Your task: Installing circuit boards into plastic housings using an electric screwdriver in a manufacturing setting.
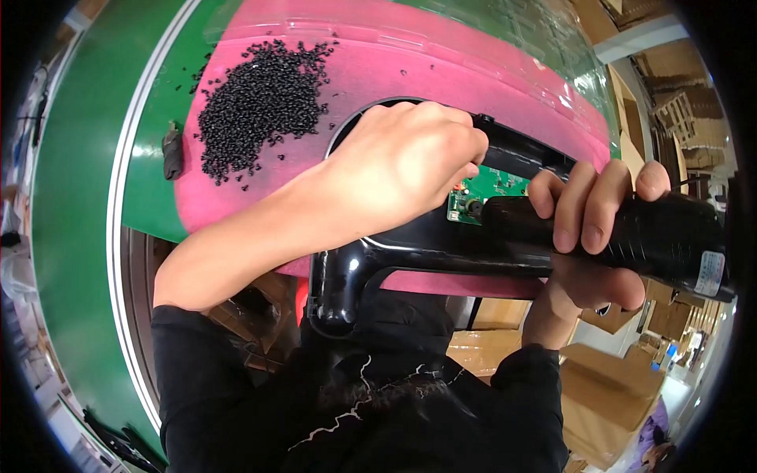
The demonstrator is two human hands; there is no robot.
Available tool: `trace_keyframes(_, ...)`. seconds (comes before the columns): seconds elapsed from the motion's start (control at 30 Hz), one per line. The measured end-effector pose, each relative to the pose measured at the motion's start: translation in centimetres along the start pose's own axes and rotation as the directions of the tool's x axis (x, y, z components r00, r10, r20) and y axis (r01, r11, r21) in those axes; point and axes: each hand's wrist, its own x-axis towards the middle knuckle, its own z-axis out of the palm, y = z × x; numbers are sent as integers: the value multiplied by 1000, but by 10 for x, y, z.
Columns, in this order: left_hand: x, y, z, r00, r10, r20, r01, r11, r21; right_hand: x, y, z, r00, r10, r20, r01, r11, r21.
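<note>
A black plastic housing (441, 258) with a rounded shell and a leg at its left lies in front of me. Inside it sits a green circuit board (505, 183), partly covered by my hands and the tool. My left hand (410, 158) is over the housing with fingers curled and pressed together near the board's left edge; what they pinch, if anything, is hidden. My right hand (591, 209) wraps round a black electric screwdriver (662, 240), held sideways above the housing's right part. Its tip is not clearly visible.
A heap of small black screws (260, 102) covers the pink mat (371, 71) at the far left. Beside it lies a small dark wrapped object (173, 154) on the green table (87, 158). A clear plastic sheet (473, 47) lies along the back. Cardboard boxes (607, 394) stand at the right.
</note>
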Motion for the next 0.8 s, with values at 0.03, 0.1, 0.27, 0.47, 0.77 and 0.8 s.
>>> trace_keyframes(0.03,-1,-2,-1,1000,20,-17,-21,1000,-8,1,1,0,999,20,31,-21,999,27)
trace_keyframes(0.1,0,-3,2,999,39,-35,-40,999,-19,2,3,-4,997,44,61,-47,997,53)
trace_keyframes(0.27,4,-2,7,997,51,-51,-52,998,-18,7,5,-13,981,63,184,-69,997,28)
trace_keyframes(0.47,-1,-6,9,999,42,-8,-42,999,10,4,16,1,980,110,166,-101,993,-57)
trace_keyframes(0.77,-2,3,-1,997,65,40,-63,997,-32,1,12,-3,993,-1,121,-3,999,35)
trace_keyframes(0.8,0,6,-4,993,61,98,-59,998,-28,-1,9,0,997,-9,81,10,1000,-16)
